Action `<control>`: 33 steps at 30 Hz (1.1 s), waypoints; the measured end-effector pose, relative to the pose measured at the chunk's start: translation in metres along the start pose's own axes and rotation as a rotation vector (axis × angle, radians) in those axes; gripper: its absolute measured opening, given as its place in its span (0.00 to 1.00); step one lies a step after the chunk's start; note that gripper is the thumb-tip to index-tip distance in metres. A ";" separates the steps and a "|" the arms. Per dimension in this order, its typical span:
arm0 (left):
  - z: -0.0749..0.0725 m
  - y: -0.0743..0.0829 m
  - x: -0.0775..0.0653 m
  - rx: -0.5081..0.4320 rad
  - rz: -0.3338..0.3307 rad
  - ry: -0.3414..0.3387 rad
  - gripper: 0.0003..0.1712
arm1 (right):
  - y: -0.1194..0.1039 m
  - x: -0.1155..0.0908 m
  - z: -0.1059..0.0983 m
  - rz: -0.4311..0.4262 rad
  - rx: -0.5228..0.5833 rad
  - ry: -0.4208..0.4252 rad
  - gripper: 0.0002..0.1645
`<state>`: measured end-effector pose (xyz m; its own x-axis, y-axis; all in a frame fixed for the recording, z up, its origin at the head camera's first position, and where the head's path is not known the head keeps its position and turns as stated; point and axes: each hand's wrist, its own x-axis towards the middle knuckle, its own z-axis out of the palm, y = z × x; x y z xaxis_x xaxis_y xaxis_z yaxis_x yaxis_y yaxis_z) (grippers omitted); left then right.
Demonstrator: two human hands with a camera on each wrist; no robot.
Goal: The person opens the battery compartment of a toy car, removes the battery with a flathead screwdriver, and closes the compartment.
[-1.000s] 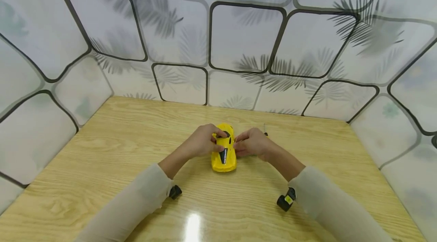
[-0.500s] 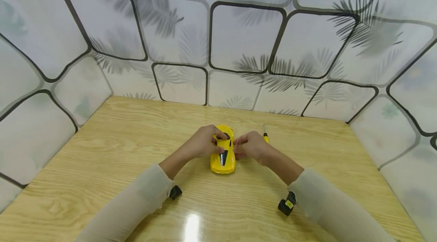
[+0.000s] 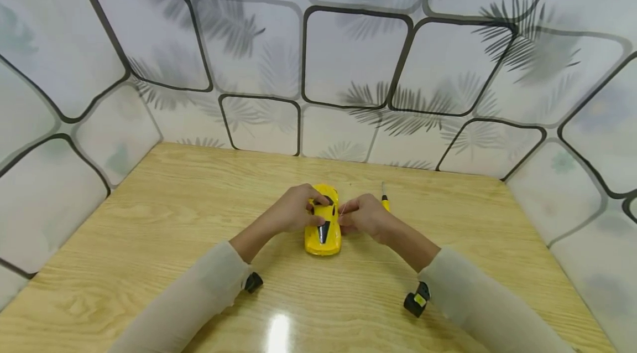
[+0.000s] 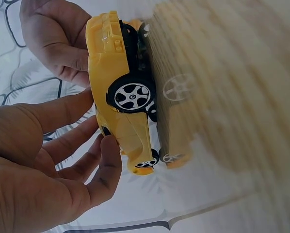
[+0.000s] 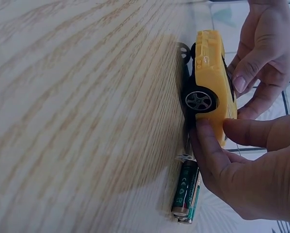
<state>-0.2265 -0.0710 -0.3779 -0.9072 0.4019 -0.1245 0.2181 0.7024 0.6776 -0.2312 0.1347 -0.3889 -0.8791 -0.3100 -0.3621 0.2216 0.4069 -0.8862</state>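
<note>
A yellow toy car [image 3: 322, 242] with dark windows and spoked wheels stands lengthwise on the wooden table. My left hand [image 3: 297, 208] grips it over the roof from the left, fingers toward the windows. On its right side my right hand [image 3: 367, 219] has thumb and fingertips at the body between the wheels. The right wrist view shows the thumb [image 5: 242, 132] high on that side and the fingers [image 5: 210, 148] lower. A thin pale wire runs up by the right fingertips. The car's underside is hidden.
A screwdriver [image 3: 385, 203] with a yellow and black handle lies just beyond the right hand, partly hidden by it. Batteries [image 5: 185, 189] lie beside the right hand in the right wrist view. Patterned panels [image 3: 348, 131] wall the table at the back and sides.
The toy car and both hands have shifted slightly toward me. More of the screwdriver's yellow handle shows past the right hand. The left hand's hold looks the same.
</note>
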 end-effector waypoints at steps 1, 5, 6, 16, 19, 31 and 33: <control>0.000 0.000 0.000 -0.002 0.000 -0.001 0.20 | 0.000 0.000 0.000 -0.001 -0.002 0.001 0.19; 0.000 0.000 0.000 -0.008 -0.003 -0.004 0.20 | 0.001 0.001 0.001 -0.001 -0.001 0.004 0.19; -0.001 0.000 0.000 -0.005 -0.003 -0.004 0.20 | 0.002 0.001 0.001 0.000 0.002 0.006 0.19; -0.004 -0.001 0.001 0.001 -0.003 -0.010 0.20 | 0.000 0.002 0.005 0.007 0.002 0.029 0.18; -0.004 -0.002 0.002 0.003 0.001 -0.012 0.20 | -0.001 0.002 0.006 0.009 -0.001 0.027 0.19; -0.006 -0.002 0.001 0.012 -0.004 -0.017 0.19 | 0.004 0.000 -0.001 -0.010 -0.012 0.044 0.20; -0.010 -0.004 -0.003 0.021 0.001 -0.017 0.20 | 0.004 -0.004 -0.006 -0.025 -0.030 0.055 0.22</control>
<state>-0.2283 -0.0807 -0.3725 -0.9010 0.4120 -0.1361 0.2266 0.7142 0.6623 -0.2292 0.1432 -0.3890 -0.9064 -0.2731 -0.3224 0.1866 0.4258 -0.8854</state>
